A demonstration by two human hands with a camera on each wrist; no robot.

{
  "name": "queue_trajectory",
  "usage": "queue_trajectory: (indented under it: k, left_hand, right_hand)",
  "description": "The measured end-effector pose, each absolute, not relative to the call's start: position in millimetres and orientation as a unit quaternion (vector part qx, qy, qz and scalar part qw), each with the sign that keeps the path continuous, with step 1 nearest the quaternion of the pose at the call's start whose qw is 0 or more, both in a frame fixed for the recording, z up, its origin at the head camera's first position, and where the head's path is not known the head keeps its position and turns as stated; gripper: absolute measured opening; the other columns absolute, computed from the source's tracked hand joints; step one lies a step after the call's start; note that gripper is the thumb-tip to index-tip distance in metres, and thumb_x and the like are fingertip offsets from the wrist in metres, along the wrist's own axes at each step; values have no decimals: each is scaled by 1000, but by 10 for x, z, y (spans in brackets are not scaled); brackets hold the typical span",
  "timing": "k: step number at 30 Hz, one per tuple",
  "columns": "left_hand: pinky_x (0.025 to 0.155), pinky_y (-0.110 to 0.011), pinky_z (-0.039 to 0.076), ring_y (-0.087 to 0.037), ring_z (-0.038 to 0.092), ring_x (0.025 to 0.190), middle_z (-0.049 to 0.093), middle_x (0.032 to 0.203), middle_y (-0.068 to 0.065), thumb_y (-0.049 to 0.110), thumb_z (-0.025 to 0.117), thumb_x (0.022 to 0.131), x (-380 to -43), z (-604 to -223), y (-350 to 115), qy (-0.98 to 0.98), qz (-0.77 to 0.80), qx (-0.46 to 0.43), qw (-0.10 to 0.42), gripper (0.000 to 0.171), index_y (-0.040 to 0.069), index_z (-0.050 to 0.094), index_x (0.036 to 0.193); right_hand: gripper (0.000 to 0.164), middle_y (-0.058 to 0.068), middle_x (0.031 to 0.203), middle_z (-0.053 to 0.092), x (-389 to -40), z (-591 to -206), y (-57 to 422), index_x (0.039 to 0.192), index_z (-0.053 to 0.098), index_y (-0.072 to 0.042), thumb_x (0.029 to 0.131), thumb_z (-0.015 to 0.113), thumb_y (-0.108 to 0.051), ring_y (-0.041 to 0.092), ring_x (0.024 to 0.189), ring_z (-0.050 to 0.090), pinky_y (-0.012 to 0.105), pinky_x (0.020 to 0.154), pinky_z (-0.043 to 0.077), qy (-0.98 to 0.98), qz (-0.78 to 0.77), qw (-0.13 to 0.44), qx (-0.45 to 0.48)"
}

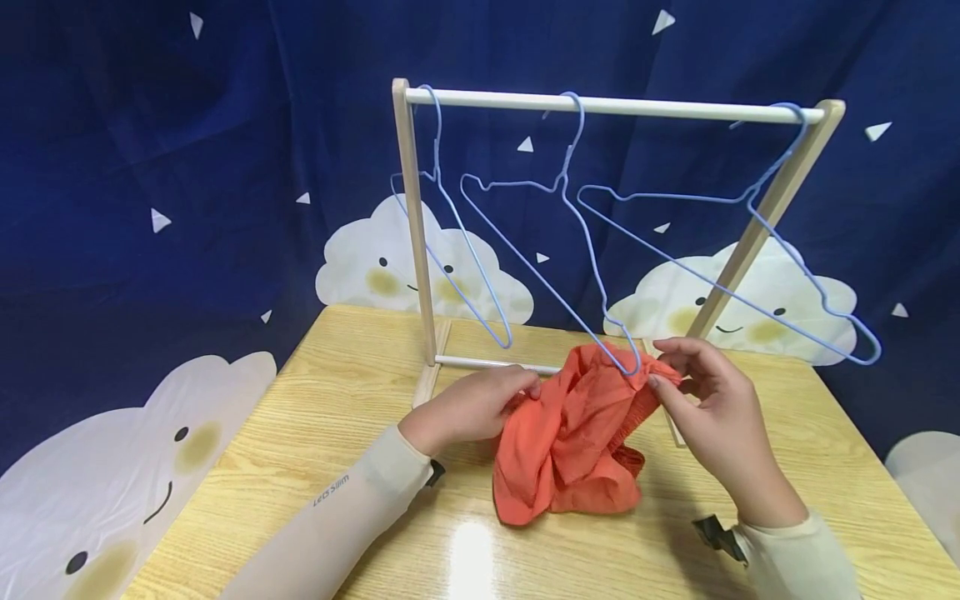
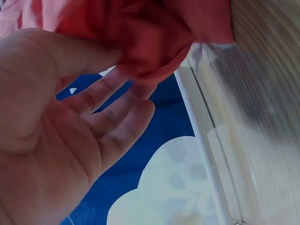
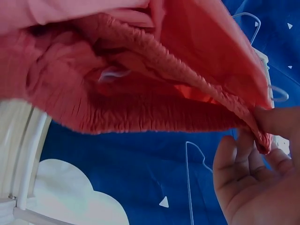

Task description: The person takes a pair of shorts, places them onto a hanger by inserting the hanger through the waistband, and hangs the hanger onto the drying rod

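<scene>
A red-orange garment with a gathered elastic waistband (image 1: 566, 446) hangs bunched between both hands, above the front of the table. My left hand (image 1: 480, 402) pinches its left side; in the left wrist view, thumb and index finger hold the cloth while the other fingers are extended. At the upper right, my right hand (image 1: 716, 404) pinches the waistband's end between thumb and fingers. Seen from the right wrist, the waistband (image 3: 154, 115) stretches away from that hand, its opening partly spread. The lower corner of the middle blue wire hanger (image 1: 584, 221) overlaps the garment's top edge in the head view.
A wooden rack with a white rail (image 1: 495, 101) stands on the table (image 1: 300, 442). Another blue hanger (image 1: 437, 158) hangs at the rail's left end, and a third hanger (image 1: 770, 172) at its right end. Behind is a navy curtain (image 1: 225, 108) with clouds.
</scene>
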State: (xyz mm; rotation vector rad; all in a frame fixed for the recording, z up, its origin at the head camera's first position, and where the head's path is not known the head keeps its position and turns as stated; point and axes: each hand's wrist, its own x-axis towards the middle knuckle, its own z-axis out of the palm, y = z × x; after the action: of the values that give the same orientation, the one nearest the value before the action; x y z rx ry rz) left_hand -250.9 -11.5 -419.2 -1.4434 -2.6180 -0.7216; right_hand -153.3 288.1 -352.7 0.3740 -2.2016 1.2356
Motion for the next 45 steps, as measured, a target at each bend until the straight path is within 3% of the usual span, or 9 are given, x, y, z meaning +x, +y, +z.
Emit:
queue_trajectory:
  k: [6, 13, 24, 31, 37, 45]
  left_hand:
    - [89, -28, 56, -17, 68, 103, 71, 127, -1, -10, 57, 93, -2492, -4156, -124, -860, -218, -458, 63, 47, 19, 66, 129]
    - [108, -34, 56, -18, 70, 125, 71, 134, 1, 14, 62, 106, -2342, -3969, -47, -836, -277, -452, 138, 31, 13, 65, 136]
    - [107, -32, 56, -14, 68, 125, 66, 137, 2, 35, 68, 108, -2015, -3742, 78, -814, -321, -451, 175, 37, 15, 66, 140]
    - [97, -29, 58, -12, 69, 109, 72, 122, 1, 33, 71, 106, -1941, -3754, 133, -807, -314, -463, 190, 32, 12, 71, 131]
    - [84, -25, 56, -9, 67, 91, 71, 104, 7, 32, 71, 106, -1888, -3754, 160, -805, -295, -468, 214, 19, 17, 75, 118]
    - [83, -26, 58, -10, 71, 92, 73, 106, 5, 17, 70, 106, -1889, -3728, 123, -802, -302, -465, 223, 13, 15, 76, 117]
  right_hand:
    - [42, -4, 99, 72, -1539, -3540, 2845, 126, 71, 0, 88, 79, 16, 5, 86, 70, 13, 77, 56, -816, 474, 295, 150]
    - [34, -3, 101, 69, -1523, -3614, 2759, 115, 59, 6, 88, 77, 17, 4, 88, 70, 14, 78, 58, -813, 484, 283, 155]
    - [41, 4, 104, 71, -1494, -3775, 2526, 115, 57, 4, 85, 82, 17, 0, 94, 71, 13, 80, 57, -822, 435, 275, 243]
    - [45, 6, 103, 73, -1460, -3860, 2386, 111, 54, 5, 82, 85, 17, 3, 90, 71, 15, 76, 57, -812, 445, 271, 261]
    - [45, 8, 103, 70, -1474, -3914, 2336, 107, 50, 6, 80, 84, 20, 6, 89, 70, 18, 70, 55, -794, 469, 268, 277]
    - [49, 5, 107, 70, -1491, -3942, 2335, 112, 54, 4, 79, 87, 15, 8, 89, 69, 16, 78, 57, -810, 446, 265, 274]
